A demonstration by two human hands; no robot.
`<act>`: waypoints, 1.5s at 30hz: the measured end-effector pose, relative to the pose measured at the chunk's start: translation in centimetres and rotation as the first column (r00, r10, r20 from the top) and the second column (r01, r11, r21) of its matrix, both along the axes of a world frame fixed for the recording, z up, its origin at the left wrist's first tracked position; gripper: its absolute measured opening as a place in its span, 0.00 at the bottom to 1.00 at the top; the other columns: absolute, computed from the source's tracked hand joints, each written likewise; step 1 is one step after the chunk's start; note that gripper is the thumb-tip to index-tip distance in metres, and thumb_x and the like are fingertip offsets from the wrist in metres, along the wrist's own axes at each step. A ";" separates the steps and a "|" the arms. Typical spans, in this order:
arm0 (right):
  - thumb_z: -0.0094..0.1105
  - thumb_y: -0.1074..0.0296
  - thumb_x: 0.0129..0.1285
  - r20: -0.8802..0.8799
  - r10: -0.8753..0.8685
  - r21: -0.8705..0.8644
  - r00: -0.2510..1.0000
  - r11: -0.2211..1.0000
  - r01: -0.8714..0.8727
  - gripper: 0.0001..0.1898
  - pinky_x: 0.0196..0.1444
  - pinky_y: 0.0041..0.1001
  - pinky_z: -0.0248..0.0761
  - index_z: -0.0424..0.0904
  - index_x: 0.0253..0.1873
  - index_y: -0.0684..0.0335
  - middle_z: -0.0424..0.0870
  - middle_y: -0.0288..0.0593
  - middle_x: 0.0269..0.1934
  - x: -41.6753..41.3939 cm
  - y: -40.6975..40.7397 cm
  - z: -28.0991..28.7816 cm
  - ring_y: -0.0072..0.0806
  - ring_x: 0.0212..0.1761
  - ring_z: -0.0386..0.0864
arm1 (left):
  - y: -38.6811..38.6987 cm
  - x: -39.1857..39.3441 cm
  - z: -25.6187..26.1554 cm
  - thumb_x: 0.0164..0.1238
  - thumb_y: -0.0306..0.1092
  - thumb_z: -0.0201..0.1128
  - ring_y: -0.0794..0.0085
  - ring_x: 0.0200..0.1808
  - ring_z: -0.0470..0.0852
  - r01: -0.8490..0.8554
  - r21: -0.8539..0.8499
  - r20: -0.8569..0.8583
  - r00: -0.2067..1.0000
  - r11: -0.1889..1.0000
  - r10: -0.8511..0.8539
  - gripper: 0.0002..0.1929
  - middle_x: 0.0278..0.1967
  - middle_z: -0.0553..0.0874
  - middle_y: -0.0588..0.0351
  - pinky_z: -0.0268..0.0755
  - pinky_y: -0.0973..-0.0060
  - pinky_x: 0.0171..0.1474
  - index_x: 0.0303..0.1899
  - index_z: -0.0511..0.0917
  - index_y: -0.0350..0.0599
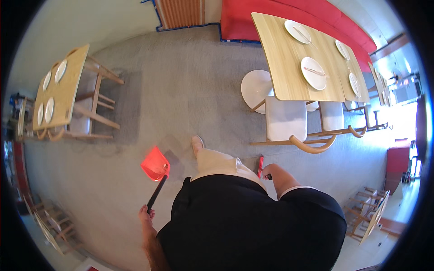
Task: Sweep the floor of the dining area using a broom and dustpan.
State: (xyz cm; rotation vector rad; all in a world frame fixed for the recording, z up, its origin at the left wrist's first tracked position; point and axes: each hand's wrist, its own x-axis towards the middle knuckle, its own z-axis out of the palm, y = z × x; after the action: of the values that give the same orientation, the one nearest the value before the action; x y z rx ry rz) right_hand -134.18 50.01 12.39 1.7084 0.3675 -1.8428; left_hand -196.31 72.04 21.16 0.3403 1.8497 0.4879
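Observation:
On the left, my left hand [146,214] grips the black handle of a red dustpan [155,164]. The pan is out over the grey floor with a little dark debris inside near the handle. To the right of my body, my right hand [267,171] is closed around a dark handle end. Beside its fingers shows a narrow red tool head [260,167], probably a broom's; the rest of that tool is hidden by my arm and body. My foot in a light shoe [197,144] stands on the floor between the two hands.
Wooden tables [271,57] with white plates and chopsticks stand at the upper right, before a red bench seat [237,20]. Pale-cushioned chairs [286,118] line their near side. Another set table [76,81] with chairs is on the left. More furniture stands at both lower sides.

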 end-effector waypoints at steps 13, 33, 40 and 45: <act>0.48 0.58 0.56 -0.049 -0.560 -0.140 0.827 0.824 0.550 0.18 0.11 0.24 0.58 0.63 0.14 0.57 0.66 0.37 0.10 4.4 31.2 10.0 0.24 0.09 0.63 | 35.1 6.8 -1.4 0.56 0.36 0.51 0.72 0.18 0.75 0.149 -0.064 0.004 0.989 0.987 -0.150 0.12 0.22 0.76 0.58 0.66 0.75 0.20 0.44 0.68 0.54; 0.55 0.77 0.49 -0.030 -0.999 0.770 0.042 0.004 0.638 0.17 0.09 0.25 0.59 0.67 0.47 0.65 0.69 0.40 0.16 21.7 58.0 12.9 0.25 0.10 0.66 | 75.9 31.4 -2.9 0.56 0.33 0.52 0.72 0.19 0.75 0.468 -0.017 0.028 0.884 0.884 -0.467 0.12 0.24 0.75 0.59 0.67 0.77 0.21 0.44 0.71 0.55; 0.46 0.65 0.58 0.139 -0.973 0.933 -0.183 0.067 0.354 0.19 0.08 0.27 0.60 0.64 0.53 0.64 0.69 0.41 0.16 38.6 64.8 1.6 0.27 0.08 0.67 | 78.6 41.8 0.9 0.58 0.35 0.51 0.73 0.25 0.76 0.376 -0.047 0.059 0.926 0.925 -0.374 0.11 0.27 0.77 0.58 0.70 0.77 0.26 0.43 0.71 0.55; 0.40 0.61 0.60 0.301 -0.919 0.892 -0.255 0.176 0.417 0.17 0.09 0.26 0.63 0.68 0.52 0.60 0.70 0.41 0.17 49.6 68.2 -3.7 0.28 0.08 0.67 | 80.0 47.3 1.9 0.60 0.35 0.49 0.72 0.25 0.76 0.328 -0.099 0.030 0.945 0.940 -0.326 0.09 0.28 0.78 0.57 0.71 0.77 0.28 0.42 0.71 0.54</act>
State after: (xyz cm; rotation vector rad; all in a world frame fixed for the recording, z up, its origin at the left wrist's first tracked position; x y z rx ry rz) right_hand -84.53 118.24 8.71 3.5342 -1.1833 -0.7925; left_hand -149.01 151.99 23.03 0.5621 1.7532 0.1649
